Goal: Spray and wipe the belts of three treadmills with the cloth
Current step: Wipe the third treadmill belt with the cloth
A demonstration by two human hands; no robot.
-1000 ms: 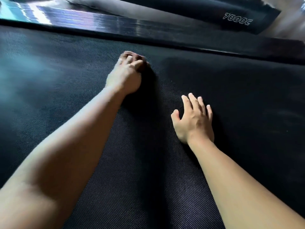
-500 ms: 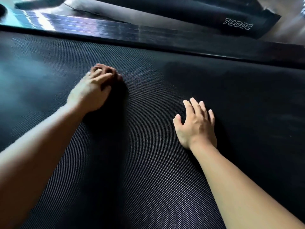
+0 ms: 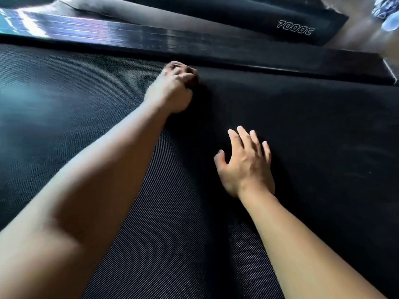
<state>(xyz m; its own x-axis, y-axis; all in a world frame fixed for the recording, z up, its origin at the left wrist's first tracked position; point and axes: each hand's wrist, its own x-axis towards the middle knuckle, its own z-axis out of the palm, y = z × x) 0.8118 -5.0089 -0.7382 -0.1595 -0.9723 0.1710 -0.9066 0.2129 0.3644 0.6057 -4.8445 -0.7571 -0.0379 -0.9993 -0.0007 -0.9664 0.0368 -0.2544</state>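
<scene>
Black woven belt (image 3: pixel 302 137) across nearly the whole view, fine ribbed weave plain near the bottom, a pale bluish sheen at the left. Left hand (image 3: pixel 170 93) reaching far up the belt, arm stretched out long, fingers curled down and gripping a small bunched cloth (image 3: pixel 183 71), dark reddish-brown, only a little of it peeking out past the knuckles. Cloth pressed onto the belt, just short of its far edge and near the glossy side rail (image 3: pixel 151 37); touching the rail or not, impossible to tell through the motion blur. Right hand (image 3: pixel 246 165) nearer and to the right, well apart from the left, laid palm-down on the belt with fingers straight and slightly spread, thumb out to the side, holding nothing. Both forearms bare, entering from the bottom edge. Beyond the rail, streaked with bright reflections at the left, a second dark treadmill deck (image 3: pixel 237 11) running slantwise, marked with outlined lettering 7000C (image 3: pixel 294 28) near its end. Upper right corner: a strip of brownish floor (image 3: pixel 356 33) and something blue and white, too blurred to name.
</scene>
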